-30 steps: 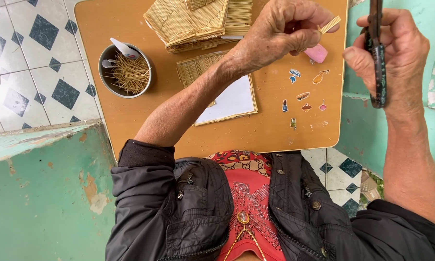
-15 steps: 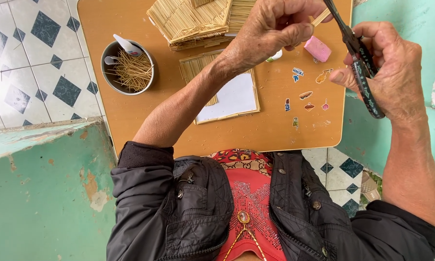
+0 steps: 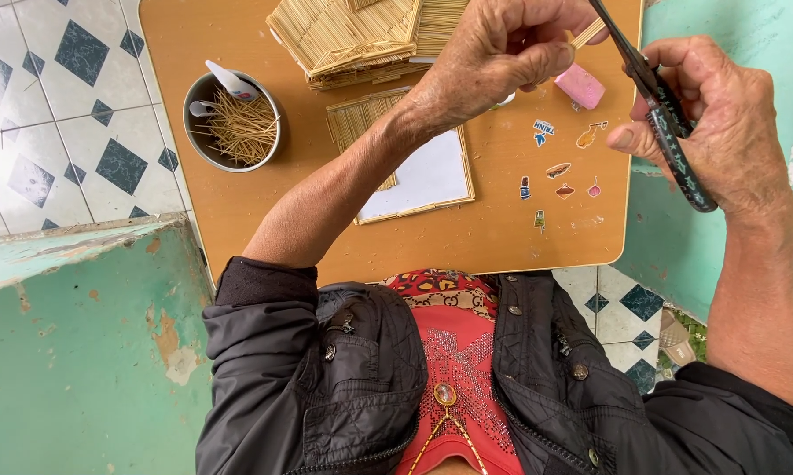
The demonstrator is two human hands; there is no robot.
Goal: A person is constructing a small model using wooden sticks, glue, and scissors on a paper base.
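Two hands raised over table (image 3: 238, 211): left hand (image 3: 502, 53) pinching stick (image 3: 587, 33) (grip clenched), right hand (image 3: 713, 123) grasping scissors (image 3: 665, 114)

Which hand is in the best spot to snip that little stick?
The right hand. It holds the scissors, and their blades reach up beside the thin stick. The left hand only pinches that stick above the table, so it is likely best for holding it steady.

Seen from above, a person's left hand (image 3: 502, 53) pinches a thin wooden stick (image 3: 587, 33) at the top of the frame, while the right hand (image 3: 713, 123) holds dark scissors (image 3: 656, 97) against it. Below lies an orange table (image 3: 238, 202) with a bowl of sticks (image 3: 232, 123) upper left, a pink eraser (image 3: 580, 85) and small stickers (image 3: 559, 167).
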